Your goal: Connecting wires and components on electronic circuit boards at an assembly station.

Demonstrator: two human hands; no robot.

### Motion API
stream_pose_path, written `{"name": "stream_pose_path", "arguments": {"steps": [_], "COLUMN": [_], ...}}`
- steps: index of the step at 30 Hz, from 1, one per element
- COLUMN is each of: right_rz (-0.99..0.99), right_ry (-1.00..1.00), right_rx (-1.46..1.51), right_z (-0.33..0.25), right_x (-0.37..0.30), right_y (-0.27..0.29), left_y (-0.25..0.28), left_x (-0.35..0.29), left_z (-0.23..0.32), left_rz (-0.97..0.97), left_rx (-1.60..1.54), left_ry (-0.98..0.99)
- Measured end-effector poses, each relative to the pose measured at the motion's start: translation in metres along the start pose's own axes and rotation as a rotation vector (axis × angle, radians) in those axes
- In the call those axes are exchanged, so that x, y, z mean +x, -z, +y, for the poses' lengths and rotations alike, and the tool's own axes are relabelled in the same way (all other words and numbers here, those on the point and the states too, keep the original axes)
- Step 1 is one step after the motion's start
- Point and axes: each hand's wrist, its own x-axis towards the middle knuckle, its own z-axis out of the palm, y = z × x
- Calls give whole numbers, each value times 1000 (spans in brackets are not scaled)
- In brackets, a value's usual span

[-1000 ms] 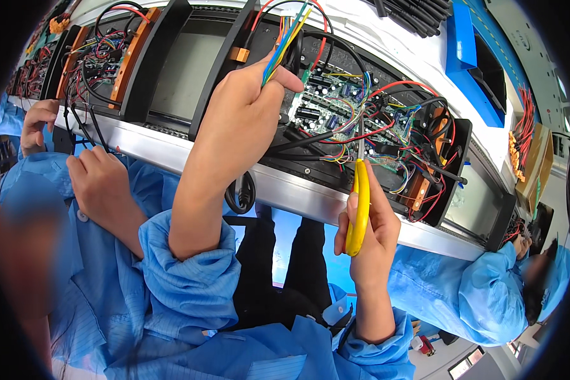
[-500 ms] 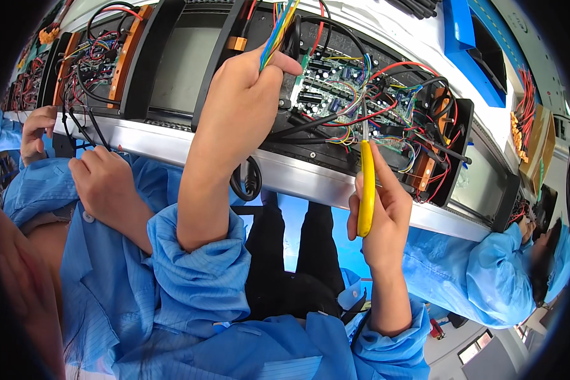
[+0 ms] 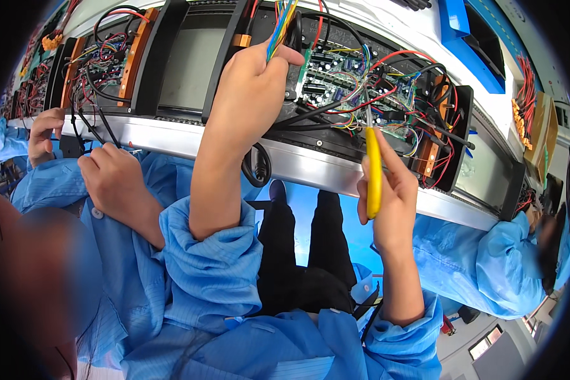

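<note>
Two open electronics units, one yellow-handled screwdriver, one wire bundle, and four hands.

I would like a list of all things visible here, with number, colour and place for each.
Open device: one, black frame, on the line in front, full of parts.
Circuit board: one, green, inside that device.
Wire bundle: one, blue, yellow and other colours, pinched in the left hand.
Screwdriver: one, yellow handle, in the right hand, tip in the wiring.
Metal rail: one, silver, along the near edge.
Second device: one, black with orange parts, to the left.
Co-worker's hands: two, blue sleeves, at the left.
Other co-worker: one, blue coat, at the right.
Left hand: one, raised over the device.
Right hand: one, at the rail.
</note>
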Motion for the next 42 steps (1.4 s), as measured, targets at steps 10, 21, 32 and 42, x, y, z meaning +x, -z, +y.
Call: {"name": "stream_pose_path", "arguments": {"steps": [10,21,32,42], "right_rz": [-15,3,-3,-29], "right_ry": [-38,23,334,-33], "right_rx": [122,78,-217,-71], "right_z": [1,7,28,-1], "right_x": [-2,3,14,6], "right_y": [0,-2,6,1], "left_y": [3,2,2,13], "left_x": [0,-1,0,7], "left_z": [6,3,9,1], "left_rz": [-39,-18,-37,-59], "left_rx": [50,59,50,-67], "left_ry": [101,50,82,71]}}
